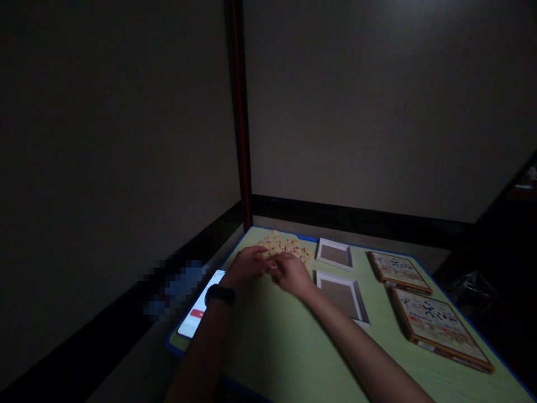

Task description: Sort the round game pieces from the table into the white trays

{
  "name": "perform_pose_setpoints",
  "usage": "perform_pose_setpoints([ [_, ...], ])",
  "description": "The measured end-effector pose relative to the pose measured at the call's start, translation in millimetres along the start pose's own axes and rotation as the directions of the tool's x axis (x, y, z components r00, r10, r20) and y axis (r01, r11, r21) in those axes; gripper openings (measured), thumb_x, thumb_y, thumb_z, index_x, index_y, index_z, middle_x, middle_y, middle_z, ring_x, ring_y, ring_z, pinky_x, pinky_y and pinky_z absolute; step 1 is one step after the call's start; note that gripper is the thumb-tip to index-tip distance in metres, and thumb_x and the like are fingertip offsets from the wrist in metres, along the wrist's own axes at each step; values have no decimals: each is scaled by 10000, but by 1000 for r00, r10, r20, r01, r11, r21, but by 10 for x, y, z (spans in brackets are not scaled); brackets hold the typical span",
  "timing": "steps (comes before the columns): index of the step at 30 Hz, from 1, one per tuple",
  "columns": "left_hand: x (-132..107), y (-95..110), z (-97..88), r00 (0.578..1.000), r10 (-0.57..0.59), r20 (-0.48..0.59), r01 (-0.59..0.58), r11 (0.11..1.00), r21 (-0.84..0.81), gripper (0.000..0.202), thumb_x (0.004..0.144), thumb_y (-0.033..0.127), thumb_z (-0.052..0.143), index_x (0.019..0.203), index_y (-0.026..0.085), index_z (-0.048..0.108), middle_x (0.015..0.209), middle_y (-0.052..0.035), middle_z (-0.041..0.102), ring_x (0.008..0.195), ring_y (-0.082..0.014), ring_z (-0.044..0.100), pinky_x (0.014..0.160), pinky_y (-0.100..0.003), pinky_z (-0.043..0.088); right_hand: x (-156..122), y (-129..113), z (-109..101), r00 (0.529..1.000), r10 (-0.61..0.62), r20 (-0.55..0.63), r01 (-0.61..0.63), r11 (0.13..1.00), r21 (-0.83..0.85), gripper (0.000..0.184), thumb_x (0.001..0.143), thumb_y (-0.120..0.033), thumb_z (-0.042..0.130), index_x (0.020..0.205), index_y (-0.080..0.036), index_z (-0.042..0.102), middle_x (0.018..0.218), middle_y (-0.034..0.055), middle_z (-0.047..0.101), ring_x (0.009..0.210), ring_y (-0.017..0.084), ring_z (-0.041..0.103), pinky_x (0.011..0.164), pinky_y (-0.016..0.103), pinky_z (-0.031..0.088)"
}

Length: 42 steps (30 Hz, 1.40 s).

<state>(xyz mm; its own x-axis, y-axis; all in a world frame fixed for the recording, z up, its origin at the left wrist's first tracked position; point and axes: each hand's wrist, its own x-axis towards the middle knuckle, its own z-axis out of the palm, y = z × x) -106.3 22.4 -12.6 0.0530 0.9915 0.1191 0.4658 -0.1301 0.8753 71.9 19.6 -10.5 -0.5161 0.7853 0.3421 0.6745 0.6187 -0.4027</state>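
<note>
On the far left part of the green table lies a loose heap of small pale wooden pieces (289, 246), some with red marks. At its near edge my left hand (250, 262), with a black band on the wrist, reaches in with bent fingers drawn together. Beside it my right hand (291, 272) has its fingers curled in a pinch, the fingertips close to those of the left. Dim light and the hands themselves hide what the fingers hold. A few pieces show just under the fingers.
Right of the heap are two shallow white box trays, a far one (321, 252) and a near one (364, 308). Farther right lie two printed game boxes, one behind (400, 271) the other (440, 324). A lit phone (205, 299) rests by the left edge of the green table (285, 347). Walls stand behind.
</note>
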Motion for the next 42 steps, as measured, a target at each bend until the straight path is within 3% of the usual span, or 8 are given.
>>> perform_pose_setpoints([
  [2,-28,51,-62,989,-6,-149,44,967,251,319,768,331,648,1016,135,693,777,-50,728,719,-175,666,659,-266,500,-7,-35,30,998,61,-13,-61,997,-36,258,785,-158,613,1039,-197,636,967,54,693,965,206,595,825,268,409],
  [4,-62,100,-102,975,9,-223,83,913,399,217,817,289,577,909,156,721,838,-69,737,810,-192,672,742,-281,494,-11,-64,61,995,94,-17,-95,993,-63,254,764,-160,611,1016,-187,618,921,63,684,939,217,586,784,270,404],
  [9,-143,172,-74,988,14,-153,93,738,669,244,859,258,502,869,190,736,941,-83,744,891,-202,673,794,-279,470,-16,-96,109,994,110,17,-107,986,-126,135,776,-193,600,908,-186,629,896,84,681,953,235,566,820,290,391],
  [13,-170,187,-23,998,-35,-55,63,714,697,222,836,360,553,852,229,732,939,-64,743,896,-211,671,749,-279,470,-25,-104,118,995,88,38,-81,984,-158,162,797,-207,579,940,-174,648,943,106,693,993,249,558,873,306,381],
  [19,-183,187,4,998,-66,-19,59,691,721,240,826,416,566,917,245,706,976,-60,736,934,-230,666,751,-296,468,13,-89,79,995,50,82,-37,988,-148,142,813,-198,553,833,-174,692,910,99,717,967,236,586,886,289,375],
  [29,-188,203,1,997,-78,-16,65,684,727,222,832,393,554,904,241,698,984,-62,731,931,-231,661,744,-293,460,101,355,-395,982,133,135,-114,983,-143,221,708,-45,533,738,-188,699,745,24,710,709,152,611,620,214,355],
  [37,-180,168,4,999,-8,-38,32,734,679,206,828,365,587,928,224,698,961,-69,716,938,-239,646,781,-310,461,29,160,-243,985,51,165,-11,972,-236,184,844,-151,527,866,-168,709,1014,127,698,975,225,614,814,268,412],
  [42,-149,142,62,983,154,-102,-54,766,640,212,859,260,556,1022,206,681,1046,-71,653,967,-196,618,870,-297,464,19,81,-168,986,64,156,-15,957,-291,229,894,-167,482,950,-152,704,1067,170,676,1030,258,600,853,307,429],
])
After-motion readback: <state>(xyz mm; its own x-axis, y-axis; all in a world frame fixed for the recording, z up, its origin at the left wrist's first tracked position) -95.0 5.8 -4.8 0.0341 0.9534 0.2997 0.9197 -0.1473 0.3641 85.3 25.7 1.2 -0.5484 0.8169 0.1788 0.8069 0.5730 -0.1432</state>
